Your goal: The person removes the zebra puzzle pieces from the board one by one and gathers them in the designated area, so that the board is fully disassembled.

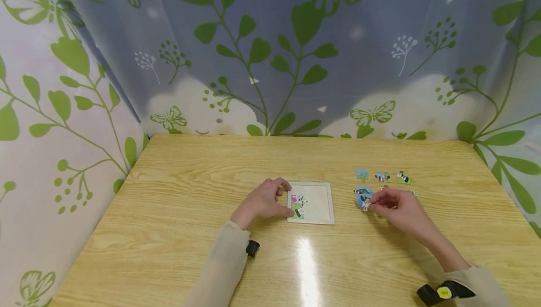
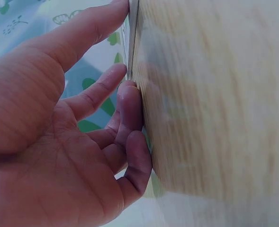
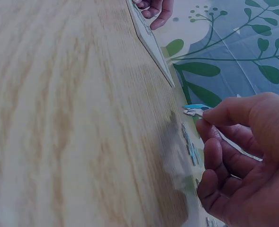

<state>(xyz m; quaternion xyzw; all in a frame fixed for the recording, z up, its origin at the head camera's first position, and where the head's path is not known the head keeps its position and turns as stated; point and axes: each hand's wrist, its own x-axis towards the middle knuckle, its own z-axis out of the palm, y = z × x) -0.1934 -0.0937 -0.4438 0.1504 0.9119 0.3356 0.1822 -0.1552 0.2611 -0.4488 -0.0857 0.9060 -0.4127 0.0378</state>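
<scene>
A shallow light puzzle tray [image 1: 332, 203] lies on the table, with a picture portion of a black-and-white animal on green [image 1: 297, 207] along its left side. My left hand [image 1: 267, 200] rests at the tray's left edge; thumb and index finger touch the rim, apart from each other. In the left wrist view, the other fingers of the left hand [image 2: 82, 137] bend against the tabletop. Right of the tray, my right hand [image 1: 399, 209] pinches a small jigsaw piece [image 3: 194, 109] between thumb and index finger, above a blue-and-green piece [image 1: 364, 190].
A row of jigsaw pieces lies behind the right hand: a blue-green one [image 1: 361, 174], a blue, black and white one [image 1: 382, 176], and an animal one [image 1: 403, 177]. More pieces are partly hidden by that hand. A patterned curtain [image 1: 270, 63] hangs behind the wooden table [image 1: 177, 194].
</scene>
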